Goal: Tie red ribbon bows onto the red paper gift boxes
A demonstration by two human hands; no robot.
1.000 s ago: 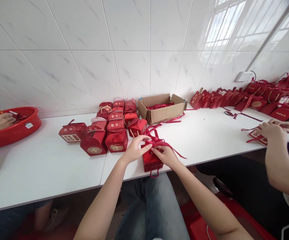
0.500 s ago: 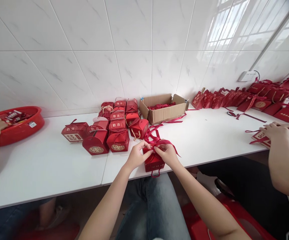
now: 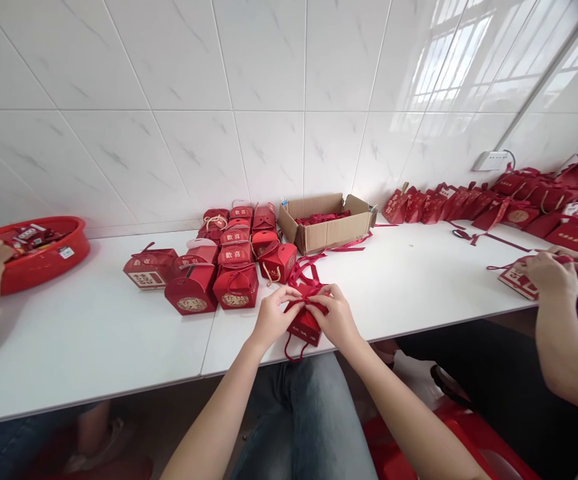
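Note:
A small red box point(image 3: 305, 329) stands near the table's front edge, with a cord loop hanging from its front. On top of it lies a red ribbon point(image 3: 307, 299). My left hand point(image 3: 277, 316) pinches the ribbon from the left side, thumb and fingertips together. From the right, my right hand point(image 3: 336, 316) pinches the ribbon too, its fingertips close to those of the left. More loose ribbon point(image 3: 309, 267) lies just behind the box. The fingers partly hide the box top.
Red boxes point(image 3: 236, 287) stand grouped at left centre. Behind is a cardboard box point(image 3: 326, 233) of ribbon. A red basin point(image 3: 76, 243) and a person's hand are at far left. Another person's hands hold a box at right, before many red bags point(image 3: 571, 230).
The small box has turned slightly, and its cord loop hangs further left. The ribbon end that stuck out right of my right hand no longer shows there. Both hands still pinch the ribbon.

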